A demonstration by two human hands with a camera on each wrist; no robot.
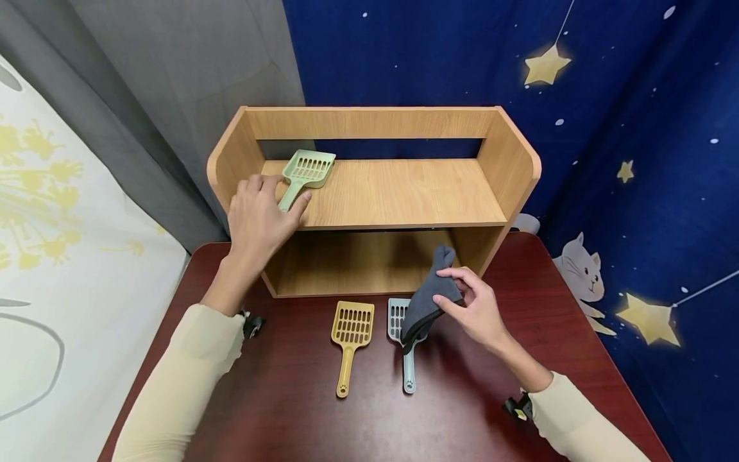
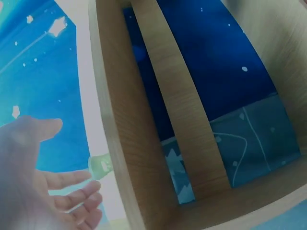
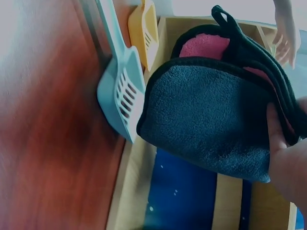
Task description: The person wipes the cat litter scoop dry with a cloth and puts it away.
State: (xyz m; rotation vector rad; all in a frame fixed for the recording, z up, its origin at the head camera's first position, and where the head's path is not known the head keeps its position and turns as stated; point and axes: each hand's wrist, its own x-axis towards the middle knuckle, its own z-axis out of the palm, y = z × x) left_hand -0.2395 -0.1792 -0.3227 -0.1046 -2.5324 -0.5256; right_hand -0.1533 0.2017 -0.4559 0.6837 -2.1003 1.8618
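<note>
A pale green litter scoop (image 1: 308, 168) rests on the upper shelf, its handle pointing forward. My left hand (image 1: 261, 208) is at that handle, thumb and fingers spread apart on either side of it. In the left wrist view the fingers of the left hand (image 2: 57, 184) look fairly straight. My right hand (image 1: 476, 308) pinches a folded dark grey cloth (image 1: 430, 298) between thumb and fingers. The cloth (image 3: 211, 115) shows a black border, a loop and a pink inner side in the right wrist view. It overlaps a light blue litter scoop (image 1: 409, 372). A yellow litter scoop (image 1: 353, 324) lies left of that.
A two-level wooden shelf (image 1: 375, 226) stands at the back of the dark red table (image 1: 288, 398). Its side panels rise at both ends of the upper level. Behind are a grey curtain (image 1: 190, 77) and a blue star-patterned curtain (image 1: 416, 51).
</note>
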